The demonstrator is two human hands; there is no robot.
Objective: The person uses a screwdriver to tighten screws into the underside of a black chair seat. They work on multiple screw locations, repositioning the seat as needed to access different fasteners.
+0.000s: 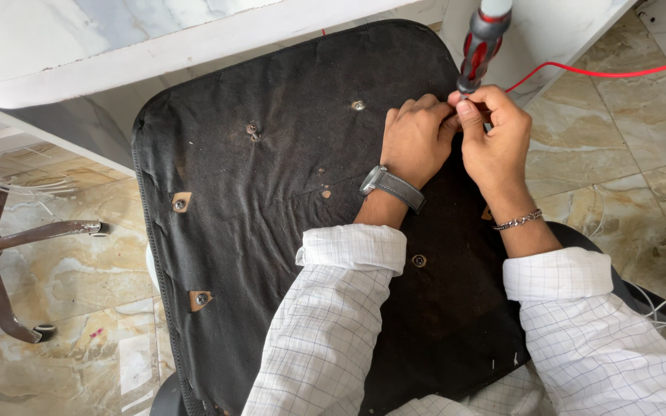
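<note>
**Over the upturned seat, both hands at one screw hole**

Near the far right edge of the black chair seat (287, 231), the right hand (495, 142) pinches a red-and-black screwdriver (478, 46); the left hand (418, 139) curls shut beside its tip. Several screw holes (180, 203) look empty, so much work seemingly remains. No labels show.

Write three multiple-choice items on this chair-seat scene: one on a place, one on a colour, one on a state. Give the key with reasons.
1. Where is the wristwatch?
A. left wrist
B. right wrist
C. on the floor

2. What colour is the cable on the floor?
A. blue
B. red
C. green

3. How does the screwdriver stand?
A. lying flat on the seat
B. upright at the right hand
C. hanging from the desk

Key: 1 A, it sits behind the left hand; 2 B, plainly red against the tiles; 3 B, its handle rises above the black seat underside.
</note>
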